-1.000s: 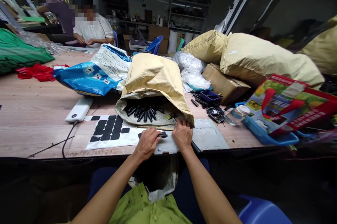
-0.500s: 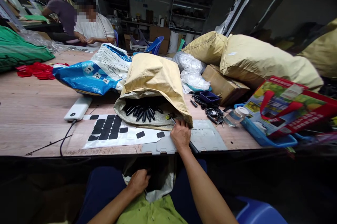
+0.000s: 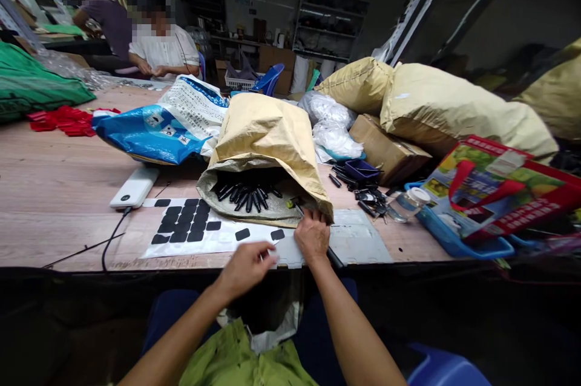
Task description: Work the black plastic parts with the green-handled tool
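Note:
My left hand (image 3: 247,265) hovers over the table's front edge, fingers loosely apart and slightly blurred, with nothing visible in them. Just beyond it lies a white sheet (image 3: 227,245) with rows of black rounded patches (image 3: 184,222). My right hand (image 3: 313,236) rests at the lower right corner of a yellow woven sack's (image 3: 263,126) mouth, fingers curled; what they grip is hidden. A dark rod (image 3: 334,258) sticks out beneath this hand, and a thin shaft with a yellow-green end (image 3: 290,204) shows beyond the fingers. Several black pen-like pieces (image 3: 249,195) lie inside the sack.
A grey board (image 3: 363,238) lies under my right hand. To the left are a white power bank (image 3: 135,187) with a cable and a blue-white bag (image 3: 154,126). Black parts, a jar (image 3: 408,204) and a blue basket (image 3: 454,241) stand right. Two people sit far left.
My left hand has risen from the open bag at my lap to above the table edge, its fingers loosening. The right hand stays at the sack's mouth.

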`<state>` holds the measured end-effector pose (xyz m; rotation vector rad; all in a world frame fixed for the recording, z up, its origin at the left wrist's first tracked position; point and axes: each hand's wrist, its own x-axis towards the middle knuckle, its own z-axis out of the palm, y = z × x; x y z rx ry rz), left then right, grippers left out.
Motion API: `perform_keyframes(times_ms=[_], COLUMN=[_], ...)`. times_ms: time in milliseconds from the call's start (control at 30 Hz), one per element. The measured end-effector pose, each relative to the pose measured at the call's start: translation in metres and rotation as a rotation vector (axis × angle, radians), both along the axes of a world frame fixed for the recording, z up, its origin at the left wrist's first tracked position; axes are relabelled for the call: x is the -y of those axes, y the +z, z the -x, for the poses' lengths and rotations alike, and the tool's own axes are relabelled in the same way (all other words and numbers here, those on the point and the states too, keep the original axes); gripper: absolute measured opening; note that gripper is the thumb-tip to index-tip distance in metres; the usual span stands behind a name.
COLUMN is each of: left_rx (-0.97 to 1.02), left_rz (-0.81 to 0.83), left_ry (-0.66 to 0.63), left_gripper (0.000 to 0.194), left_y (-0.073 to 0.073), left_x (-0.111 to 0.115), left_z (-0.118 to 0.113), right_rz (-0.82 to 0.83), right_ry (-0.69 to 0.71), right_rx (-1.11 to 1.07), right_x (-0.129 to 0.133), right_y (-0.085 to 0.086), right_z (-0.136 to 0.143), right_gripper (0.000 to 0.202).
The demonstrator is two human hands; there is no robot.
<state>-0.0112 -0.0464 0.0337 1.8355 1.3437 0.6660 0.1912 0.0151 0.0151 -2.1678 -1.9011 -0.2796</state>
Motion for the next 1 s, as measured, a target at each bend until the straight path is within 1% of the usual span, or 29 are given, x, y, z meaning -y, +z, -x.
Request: perform_keyframes(times_ms=[33,67,133,167,200,267,367,500,600,667,733,767,833,933,967,1000], left_rx=[-0.018,-0.067,-0.224,-0.322,-0.409,-0.553,-0.658,-0.684,-0.693,-0.684,-0.628,-0.573,-0.414,-0.227,-0.204,-0.197], left_rz=[-0.075,-0.153,-0.269,-0.269,-0.242,-0.157,-0.057,0.074,0.107,0.046,-0.117,-0.208,-0.34,-0.363,-0.363,-0.364], left_ry=[0.15,0.267,0.5,0.566,0.606,0.616,0.598,0.636,0.621,0.639,0.657,0.633,0.502,0.212,0.153,0.121], left_gripper=[0.03,0.03,0.031,0.033,0.033,0.032,0.032,0.034,0.032,0.031,0.031,0.03,0.026,0.019,0.017,0.016], left_y=[0.008,0.014,0.017,0.016,0.015,0.012,0.009,0.011,0.018,0.022,0.023,0.021,0.012,-0.012,-0.02,-0.028], left_x=[-0.021,-0.044,-0.085,-0.102,-0.117,-0.136,-0.145,-0.146,-0.139,-0.127,-0.107,-0.096,-0.073,-0.049,-0.044,-0.042], left_z=[0.008,0.017,0.034,0.04,0.045,0.049,0.047,0.047,0.055,0.06,0.059,0.056,0.046,0.026,0.021,0.017], right_rz=[-0.004,-0.007,-0.014,-0.015,-0.015,-0.01,-0.004,-0.011,-0.007,-0.004,-0.002,-0.002,0.0,0.008,0.007,0.005], right_ry=[0.002,0.004,0.007,0.008,0.009,0.009,0.002,0.009,0.008,0.007,0.008,0.008,0.005,0.0,0.001,0.002], right_rx=[-0.003,-0.006,-0.008,-0.008,-0.006,-0.004,-0.005,-0.007,-0.013,-0.019,-0.024,-0.026,-0.028,-0.038,-0.043,-0.049], right_x=[0.0,0.0,0.0,0.0,0.0,0.0,0.0,0.0,0.001,0.001,0.001,0.002,0.002,0.002,0.002,0.002], right_y=[0.0,0.0,0.0,0.0,-0.001,-0.001,-0.001,0.0,0.001,0.002,0.003,0.003,0.003,0.003,0.003,0.002], right_z=[0.0,0.0,0.0,-0.001,-0.001,-0.001,-0.001,-0.001,-0.001,-0.001,-0.001,0.0,0.0,-0.001,-0.001,-0.001], right_gripper=[0.027,0.027,0.027,0.027,0.027,0.027,0.027,0.026,0.025,0.026,0.026,0.026,0.027,0.027,0.027,0.027])
